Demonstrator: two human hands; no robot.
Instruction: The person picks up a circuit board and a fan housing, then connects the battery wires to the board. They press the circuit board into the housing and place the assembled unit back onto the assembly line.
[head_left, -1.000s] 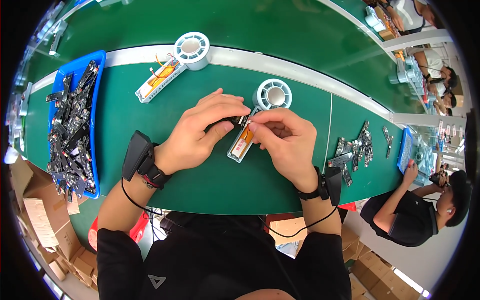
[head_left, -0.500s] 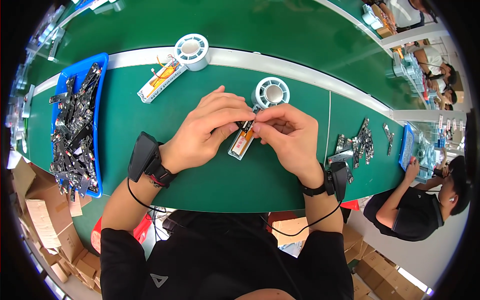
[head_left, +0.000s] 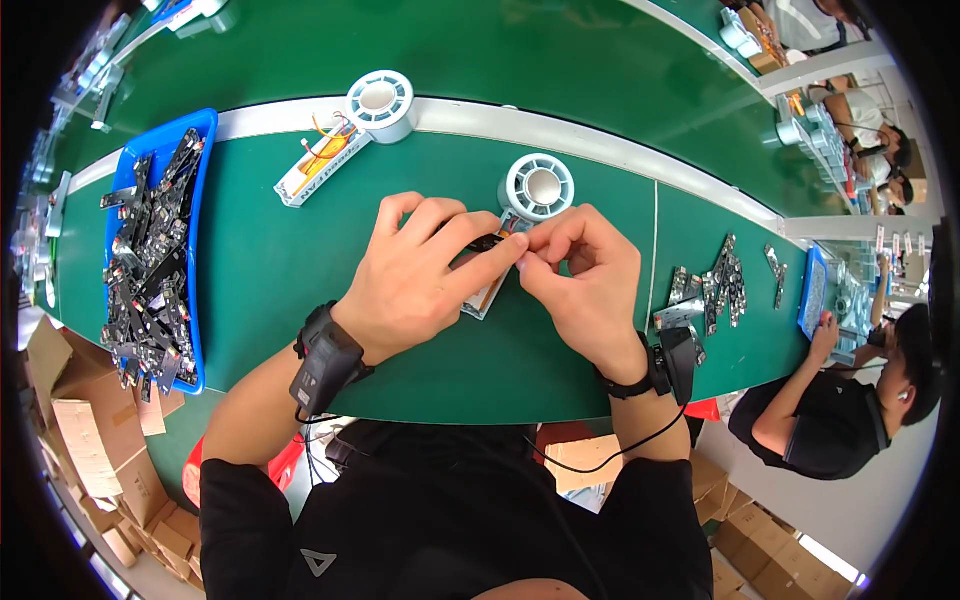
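Observation:
A handheld fan with a round pale-blue head (head_left: 537, 187) lies on the green table in front of me, its open handle (head_left: 486, 300) pointing toward me. My left hand (head_left: 412, 275) arches over the handle, its fingers closed on a small black circuit board (head_left: 484, 243), which is mostly hidden. My right hand (head_left: 585, 268) is pinched at the top of the handle, its fingertips meeting my left index finger. Whatever lies in that pinch is too small and covered to make out. The battery inside the handle is largely hidden under my left hand.
Farther left lies another fan (head_left: 380, 104) with an open handle, orange battery and loose wires. A blue tray (head_left: 203, 250) heaped with black circuit boards stands at the left. More boards (head_left: 725, 285) lie in a pile at right. A co-worker (head_left: 820, 420) sits beyond them.
My left hand has turned palm-down and come nearer me, now covering more of the handle and the black board. My right hand stays pinched in about the same place.

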